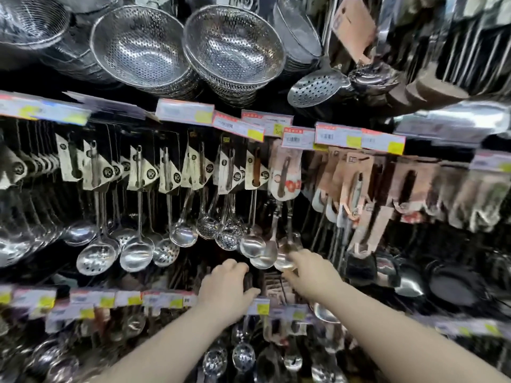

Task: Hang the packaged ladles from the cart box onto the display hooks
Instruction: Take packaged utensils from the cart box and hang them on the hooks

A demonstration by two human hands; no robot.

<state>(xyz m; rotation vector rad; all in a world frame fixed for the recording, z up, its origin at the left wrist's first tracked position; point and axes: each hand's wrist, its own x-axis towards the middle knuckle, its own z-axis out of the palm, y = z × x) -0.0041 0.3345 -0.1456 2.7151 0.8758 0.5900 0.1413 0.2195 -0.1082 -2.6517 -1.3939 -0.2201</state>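
Two hands reach into the dark gap under the hung packaged ladles. I judge the right hand nearer, just below their bowls, with the left hand beside it. The ladles hang vertical, carded handles up, shiny bowls down. The left fingers curl and the right hand blurs; I cannot tell whether either grips anything.

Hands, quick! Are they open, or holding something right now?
Left hand: fingers curled, cannot tell whether they hold anything.
Right hand: blurred, fingertips at a hanging ladle, cannot tell if it grips it.
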